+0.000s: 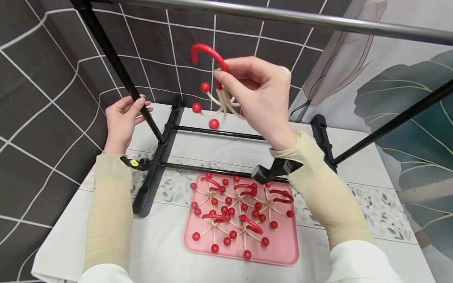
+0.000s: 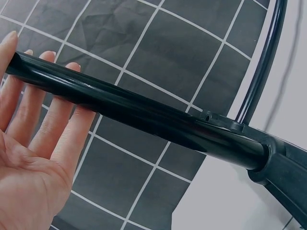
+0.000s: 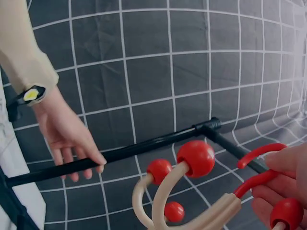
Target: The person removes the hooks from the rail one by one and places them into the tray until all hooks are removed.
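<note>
My right hand (image 1: pixel 263 96) pinches the red hook of a hanger (image 1: pixel 223 100) between thumb and fingers, up in front of the tiled backdrop. Cream arms tipped with red balls spread out below the hook; the hand hides some of them. In the right wrist view the hanger (image 3: pixel 211 213) fills the lower right. My left hand (image 1: pixel 122 122) holds a slanted black pole (image 1: pixel 122 70) of a garment rack, thumb on one side and fingers on the other. The left wrist view shows those fingers (image 2: pixel 62 124) lying fairly straight behind the pole (image 2: pixel 134 108).
A pink tray (image 1: pixel 240 257) with several similar red-hooked hangers lies in front of the rack. Overhead runs a silver rail (image 1: pixel 269 13). Black crossbars (image 1: pixel 216 131) join the rack's feet on the white table. A leaf-patterned curtain (image 1: pixel 403 102) hangs at the right.
</note>
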The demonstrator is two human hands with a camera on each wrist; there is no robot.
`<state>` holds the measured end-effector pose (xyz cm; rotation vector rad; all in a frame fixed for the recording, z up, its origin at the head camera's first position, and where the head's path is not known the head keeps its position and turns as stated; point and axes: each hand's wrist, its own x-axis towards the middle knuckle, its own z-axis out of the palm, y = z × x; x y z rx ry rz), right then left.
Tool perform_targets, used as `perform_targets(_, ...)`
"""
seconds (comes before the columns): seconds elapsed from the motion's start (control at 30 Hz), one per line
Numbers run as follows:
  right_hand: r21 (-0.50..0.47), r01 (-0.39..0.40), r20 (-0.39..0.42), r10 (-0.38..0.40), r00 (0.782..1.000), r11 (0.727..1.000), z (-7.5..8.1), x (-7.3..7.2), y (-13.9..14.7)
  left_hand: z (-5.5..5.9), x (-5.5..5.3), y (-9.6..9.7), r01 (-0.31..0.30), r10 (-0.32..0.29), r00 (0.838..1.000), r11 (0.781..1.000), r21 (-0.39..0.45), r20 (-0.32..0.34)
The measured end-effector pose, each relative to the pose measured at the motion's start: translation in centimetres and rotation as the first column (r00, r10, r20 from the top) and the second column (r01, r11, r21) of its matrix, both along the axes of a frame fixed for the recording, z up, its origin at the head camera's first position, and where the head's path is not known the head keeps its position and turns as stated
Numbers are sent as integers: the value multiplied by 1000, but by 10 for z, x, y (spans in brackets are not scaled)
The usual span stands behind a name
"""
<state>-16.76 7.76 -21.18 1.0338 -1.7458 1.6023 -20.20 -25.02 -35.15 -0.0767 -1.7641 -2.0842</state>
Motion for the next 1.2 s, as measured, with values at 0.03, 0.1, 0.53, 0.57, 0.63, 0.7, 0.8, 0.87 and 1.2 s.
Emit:
perform_targets(0.03, 13, 11, 8, -11, 1000, 1000, -3, 1, 5, 0, 0, 0, -1, 1, 1000, 1000, -2, 1)
perform_targets(0.1, 42, 40, 52, -42, 998, 998, -9, 5, 14, 0, 1, -1, -3, 3, 1000, 1000, -4, 2)
perform_targets(0.53, 215, 142, 271, -199, 942, 966, -47, 41, 77, 5, 2, -2, 0, 0, 1000, 1000, 20, 10)
perform_targets(0.57, 222, 147, 281, -208, 937, 964, -50, 45, 82, 5, 2, -2, 0, -1, 1000, 1000, 18, 11)
perform_targets(0.63, 235, 160, 297, -227, 927, 959, -58, 52, 91, 6, 2, -2, 2, -2, 1000, 1000, 17, 11)
perform_targets(0.7, 239, 175, 310, -246, 918, 955, -67, 59, 100, 7, 2, -3, 3, -3, 1000, 1000, 16, 11)
perform_targets(0.8, 229, 206, 325, -274, 905, 951, -76, 68, 111, 7, 2, -2, 1, -1, 1000, 1000, 14, 12)
perform_targets(0.87, 202, 217, 332, -275, 902, 955, -81, 74, 118, 6, 2, -3, -2, 2, 1000, 1000, 10, 16)
perform_targets(1.2, -67, 38, 330, -14, 944, 997, -95, 101, 163, 6, 1, -2, -10, 9, 1000, 1000, 12, 15)
